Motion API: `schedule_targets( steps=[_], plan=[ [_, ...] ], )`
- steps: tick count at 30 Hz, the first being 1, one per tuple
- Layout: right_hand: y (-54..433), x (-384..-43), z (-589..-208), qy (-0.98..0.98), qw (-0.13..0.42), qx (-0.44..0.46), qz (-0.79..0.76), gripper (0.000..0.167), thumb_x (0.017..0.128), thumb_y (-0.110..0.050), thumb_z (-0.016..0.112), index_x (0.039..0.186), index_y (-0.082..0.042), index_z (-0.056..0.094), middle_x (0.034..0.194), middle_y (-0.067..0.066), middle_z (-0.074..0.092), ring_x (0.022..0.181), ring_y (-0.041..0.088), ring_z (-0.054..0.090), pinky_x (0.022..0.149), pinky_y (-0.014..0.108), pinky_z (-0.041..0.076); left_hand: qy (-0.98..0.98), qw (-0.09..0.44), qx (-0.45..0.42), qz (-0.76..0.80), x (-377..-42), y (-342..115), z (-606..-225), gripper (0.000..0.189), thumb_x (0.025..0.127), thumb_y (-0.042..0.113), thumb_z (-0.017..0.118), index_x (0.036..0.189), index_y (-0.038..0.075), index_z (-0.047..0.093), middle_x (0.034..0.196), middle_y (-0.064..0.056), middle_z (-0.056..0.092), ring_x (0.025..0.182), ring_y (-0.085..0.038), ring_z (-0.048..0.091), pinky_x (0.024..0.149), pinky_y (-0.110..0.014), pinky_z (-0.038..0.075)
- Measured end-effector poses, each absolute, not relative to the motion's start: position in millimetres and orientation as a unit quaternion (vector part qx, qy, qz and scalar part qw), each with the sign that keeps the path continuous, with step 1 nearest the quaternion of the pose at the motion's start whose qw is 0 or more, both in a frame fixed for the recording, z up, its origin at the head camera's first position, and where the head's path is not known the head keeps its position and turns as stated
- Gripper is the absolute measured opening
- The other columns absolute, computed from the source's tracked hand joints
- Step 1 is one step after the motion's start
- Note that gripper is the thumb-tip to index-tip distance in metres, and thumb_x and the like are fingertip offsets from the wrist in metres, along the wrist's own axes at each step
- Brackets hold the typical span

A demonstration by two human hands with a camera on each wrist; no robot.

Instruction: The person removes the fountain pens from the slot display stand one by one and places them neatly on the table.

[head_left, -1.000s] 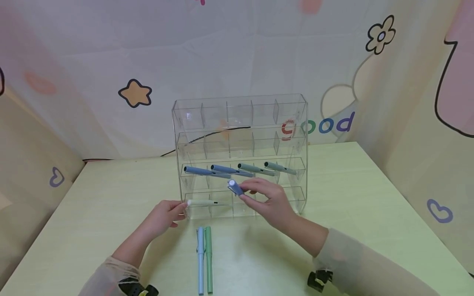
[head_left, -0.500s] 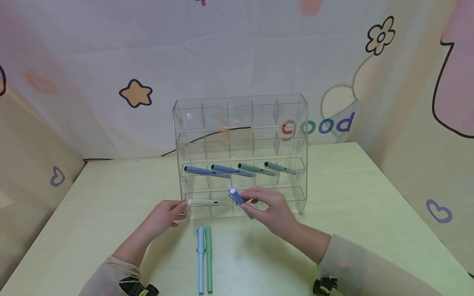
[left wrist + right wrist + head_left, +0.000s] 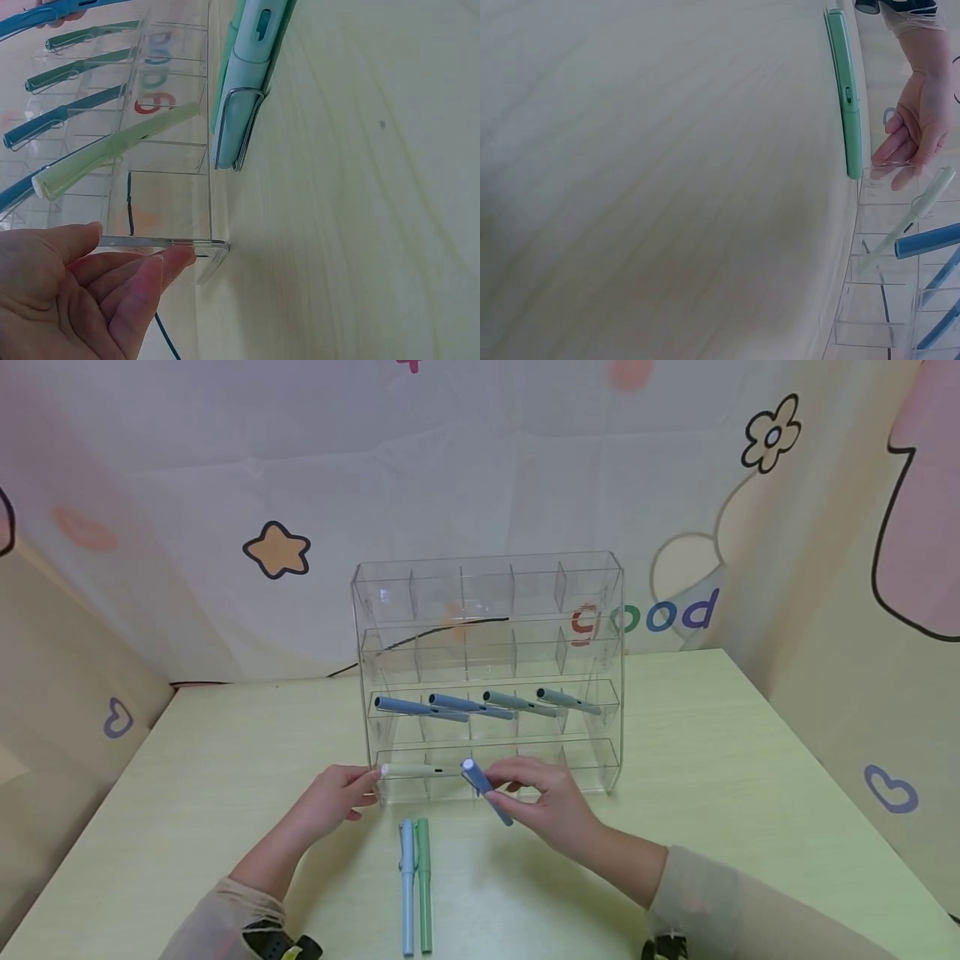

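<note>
A clear acrylic pen rack [image 3: 491,655] with stepped, divided rows stands upright on the table. My left hand [image 3: 341,797] pinches its lower left side panel; in the left wrist view the thumb [image 3: 79,238] lies on one face and fingertips on the other. My right hand [image 3: 551,797] pinches a blue pen [image 3: 486,792] between thumb and fingers, tilted, before the rack's bottom row. A pale green pen [image 3: 412,771] lies slanted in that row's left part. The row above holds two blue pens [image 3: 408,706] and two grey-green pens [image 3: 517,702].
On the table in front of the rack, a light blue pen [image 3: 407,889] and a green pen [image 3: 424,885] lie side by side. A printed cloth [image 3: 420,468] hangs behind the table, with more on both sides.
My right hand has moved down and slightly toward me with the blue pen, from the second-lowest row to the bottom row. My left hand stays on the rack.
</note>
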State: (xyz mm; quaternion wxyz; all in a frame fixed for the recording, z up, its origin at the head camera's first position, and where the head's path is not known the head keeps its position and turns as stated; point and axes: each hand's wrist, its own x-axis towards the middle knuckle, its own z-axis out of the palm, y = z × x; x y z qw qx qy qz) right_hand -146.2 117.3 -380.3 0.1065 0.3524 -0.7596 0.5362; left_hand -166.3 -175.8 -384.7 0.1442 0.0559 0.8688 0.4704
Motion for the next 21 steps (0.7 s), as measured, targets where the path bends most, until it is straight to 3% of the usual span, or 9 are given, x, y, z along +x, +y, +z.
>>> schedule_targets(
  steps=[13,21],
  plan=[
    [118.2,-141.1,-383.5,-0.776,0.017,0.276,0.568,0.022,0.083,-0.012,0.07,0.105,-0.005,0.07,0.099,0.002,0.069,0.084,0.014,0.064,0.074,0.033,0.055,0.868,0.143,0.058,0.472,-168.7,-176.7,-387.1,0.037,0.099,0.02,0.045,0.12,-0.008,0.057,0.119,-0.026,0.058,0.106,-0.039,0.058,0.075,-0.043,0.054],
    [115.5,-136.3,-388.0,-0.78,-0.05,0.223,0.582,0.021,0.084,-0.011,0.07,0.104,-0.004,0.07,0.098,0.004,0.069,0.087,0.015,0.065,0.077,0.026,0.053,0.869,0.143,0.057,0.47,-167.6,-176.6,-387.1,0.038,0.1,0.02,0.045,0.121,-0.009,0.056,0.12,-0.028,0.056,0.106,-0.039,0.058,0.075,-0.043,0.054]
  ],
)
